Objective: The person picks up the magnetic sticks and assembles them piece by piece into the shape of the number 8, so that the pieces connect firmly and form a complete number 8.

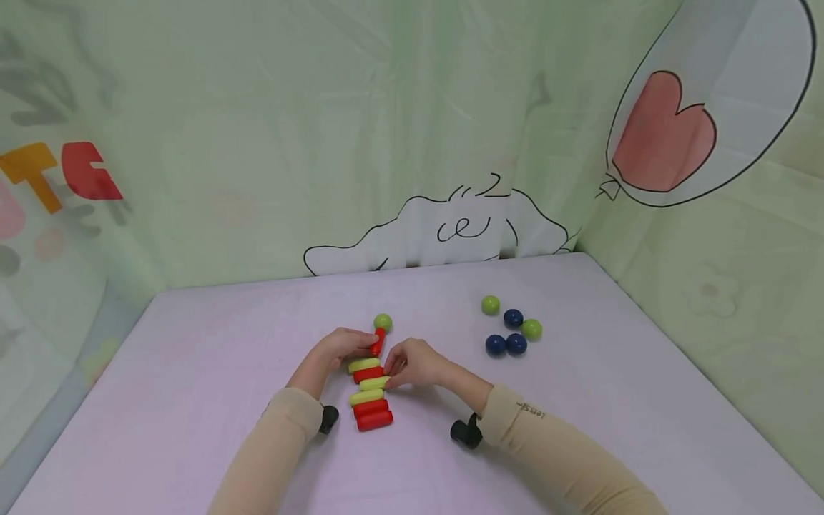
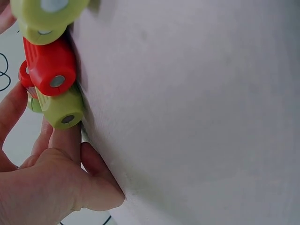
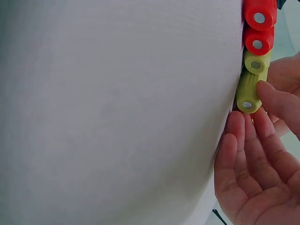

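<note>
Short red and yellow-green rods with silver end discs lie side by side in a row on the table. My left hand (image 1: 344, 345) pinches a red rod (image 1: 378, 343) at the row's far end, which points away from me toward a green ball (image 1: 383, 322). My right hand (image 1: 415, 363) holds the end of a yellow-green rod (image 1: 373, 384) in mid-row, with the thumb (image 3: 276, 101) on its side in the right wrist view. Between the hands are another yellow-green rod (image 1: 364, 365) and a red rod (image 1: 368, 375). Fingers partly hide both held rods.
Nearer me in the row lie a yellow-green rod (image 1: 366, 398) and two red rods (image 1: 375, 420). To the right on the pale tabletop (image 1: 579, 400) sit two green balls (image 1: 491, 305) and several dark blue balls (image 1: 513, 319). A printed curtain (image 1: 290, 143) stands behind.
</note>
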The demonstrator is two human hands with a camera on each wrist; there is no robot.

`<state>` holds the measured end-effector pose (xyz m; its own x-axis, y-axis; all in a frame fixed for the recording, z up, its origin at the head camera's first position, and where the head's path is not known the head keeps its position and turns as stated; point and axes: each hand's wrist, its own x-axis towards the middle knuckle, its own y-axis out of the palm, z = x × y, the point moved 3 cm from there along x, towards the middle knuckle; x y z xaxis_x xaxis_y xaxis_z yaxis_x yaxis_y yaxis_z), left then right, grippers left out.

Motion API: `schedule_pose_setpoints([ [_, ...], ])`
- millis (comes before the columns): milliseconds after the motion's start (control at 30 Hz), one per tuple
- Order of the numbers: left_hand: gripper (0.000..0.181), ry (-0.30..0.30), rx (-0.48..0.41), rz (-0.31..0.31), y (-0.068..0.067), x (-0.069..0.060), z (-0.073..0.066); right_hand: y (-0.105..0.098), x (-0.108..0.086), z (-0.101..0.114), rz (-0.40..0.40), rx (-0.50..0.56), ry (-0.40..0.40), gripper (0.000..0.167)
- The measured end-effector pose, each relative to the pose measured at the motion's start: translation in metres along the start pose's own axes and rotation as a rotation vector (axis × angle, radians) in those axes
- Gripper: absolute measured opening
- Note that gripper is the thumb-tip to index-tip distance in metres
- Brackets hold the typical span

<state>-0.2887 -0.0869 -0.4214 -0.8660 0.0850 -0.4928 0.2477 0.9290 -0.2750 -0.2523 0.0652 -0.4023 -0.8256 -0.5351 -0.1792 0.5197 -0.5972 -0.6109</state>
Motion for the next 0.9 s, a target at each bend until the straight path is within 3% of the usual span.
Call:
schedule_pose_setpoints([
  [633, 0.035, -0.001, 0.020, 0.019, -0.001, -0.001, -0.001, -0.005, -0.006, -0.006, -0.002, 0.018, 0.068, 0.015],
  [900, 0.034, -0.026, 0.000, -0.005, 0.000, 0.002, 0.001, -0.014, -0.011, -0.015, 0.003, 0.009, 0.074, 0.015],
])
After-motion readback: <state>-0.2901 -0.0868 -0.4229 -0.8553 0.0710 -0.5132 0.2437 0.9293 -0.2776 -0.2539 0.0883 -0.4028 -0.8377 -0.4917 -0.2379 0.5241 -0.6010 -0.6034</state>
